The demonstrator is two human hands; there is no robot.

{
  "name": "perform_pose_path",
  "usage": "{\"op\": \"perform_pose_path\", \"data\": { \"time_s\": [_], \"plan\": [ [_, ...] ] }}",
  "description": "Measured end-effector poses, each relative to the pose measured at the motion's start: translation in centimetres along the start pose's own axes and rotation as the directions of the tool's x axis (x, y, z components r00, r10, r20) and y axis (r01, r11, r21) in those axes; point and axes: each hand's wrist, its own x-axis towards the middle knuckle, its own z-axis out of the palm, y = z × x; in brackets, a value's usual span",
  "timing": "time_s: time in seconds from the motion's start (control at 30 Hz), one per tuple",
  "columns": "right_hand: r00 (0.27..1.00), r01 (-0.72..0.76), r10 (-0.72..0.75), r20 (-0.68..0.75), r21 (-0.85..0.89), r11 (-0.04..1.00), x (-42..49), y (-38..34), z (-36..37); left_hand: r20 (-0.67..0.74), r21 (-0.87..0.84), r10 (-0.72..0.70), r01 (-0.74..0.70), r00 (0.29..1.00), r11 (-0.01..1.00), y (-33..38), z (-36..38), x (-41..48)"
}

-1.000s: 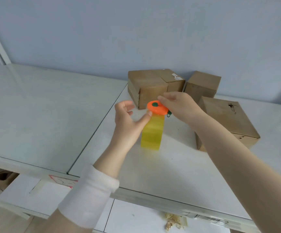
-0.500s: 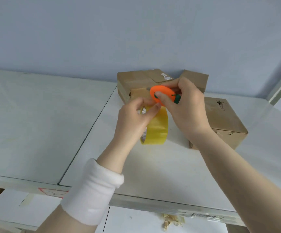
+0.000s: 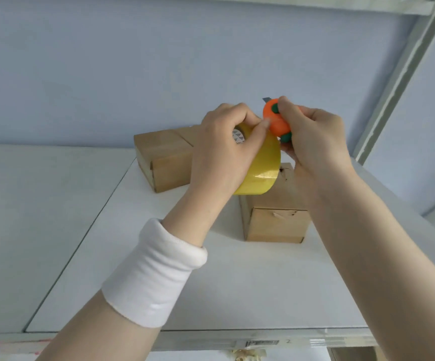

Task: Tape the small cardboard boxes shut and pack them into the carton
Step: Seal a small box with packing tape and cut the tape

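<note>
– White tabletop [image 3: 159,282] under a pale blue wall. Where are the boxes?
– Both are on the table. The far box [image 3: 164,162] sits left of the hands, and the near box [image 3: 276,222] sits below the right wrist.
– And the hands?
– The left hand [image 3: 224,152], raised above the boxes, grips the yellow tape roll [image 3: 260,170]. The right hand [image 3: 312,142] pinches an orange cutter [image 3: 276,121] just beside the roll, perhaps touching the left thumb.

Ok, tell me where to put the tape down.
Bare table left of the seam, beside the far box, and the front strip between the near box and the table edge. Crowded at the back right, where the boxes sit.
</note>
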Motion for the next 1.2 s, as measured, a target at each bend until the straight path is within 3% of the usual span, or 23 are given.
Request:
{"op": "perform_pose_path", "data": {
  "time_s": [0.1,0.23,0.33,0.43,0.53,0.77,0.8,0.83,0.9,0.93,1.03,1.2],
  "plan": [
    [0.995,-0.097,0.099,-0.011,0.144,0.985,0.5,-0.3,-1.8,0.038,-0.022,0.009,-0.008,0.999,1.000,1.1,1.2,0.2],
    [0.959,-0.132,0.204,-0.195,0.327,0.936,2.4,0.9,-5.5,0.051,-0.187,-0.109,0.117,0.993,0.975,2.0,2.3,0.3],
    [0.936,-0.268,0.261,-0.234,0.004,0.963,3.4,6.0,-9.6,0.101,-0.322,-0.238,0.258,0.966,0.911,2.4,2.9,0.4],
    [0.921,-0.388,0.338,-0.193,-0.407,0.827,3.1,12.9,-12.8,0.181,-0.317,-0.321,0.364,0.930,0.876,2.2,4.0,0.4],
    [0.938,-0.318,0.324,-0.125,-0.683,0.657,2.7,15.9,-14.1,0.260,-0.319,-0.394,0.464,0.882,0.827,1.7,5.2,0.3],
    [0.983,-0.105,0.182,-0.037,-0.919,0.379,3.0,16.1,-14.2,0.340,-0.235,-0.466,0.553,0.817,0.799,0.8,7.3,0.4],
    [0.991,-0.087,0.128,-0.034,-0.895,0.437,2.8,15.5,-14.3,0.353,-0.218,-0.470,0.560,0.809,0.799,0.7,7.3,0.4],
    [0.997,-0.059,0.078,-0.018,-0.820,0.570,2.4,14.6,-14.2,0.369,-0.198,-0.478,0.569,0.798,0.798,0.5,7.4,0.3],
    [0.992,0.085,-0.029,0.121,-0.489,0.868,1.1,12.3,-13.5,0.385,-0.173,-0.501,0.594,0.775,0.785,0.1,7.5,0.3],
    [0.969,0.162,-0.085,0.232,-0.340,0.926,0.1,10.9,-12.9,0.391,-0.169,-0.514,0.609,0.763,0.775,-0.2,7.5,0.4],
    [0.845,0.333,-0.152,0.512,-0.284,0.899,-1.6,9.1,-10.6,0.445,-0.129,-0.531,0.639,0.720,0.758,-0.7,7.4,1.3],
    [0.870,0.346,-0.209,0.446,-0.253,0.904,-0.1,8.3,-9.1,0.547,0.023,-0.559,0.656,0.623,0.754,-2.3,7.2,3.9]
  ]
}}
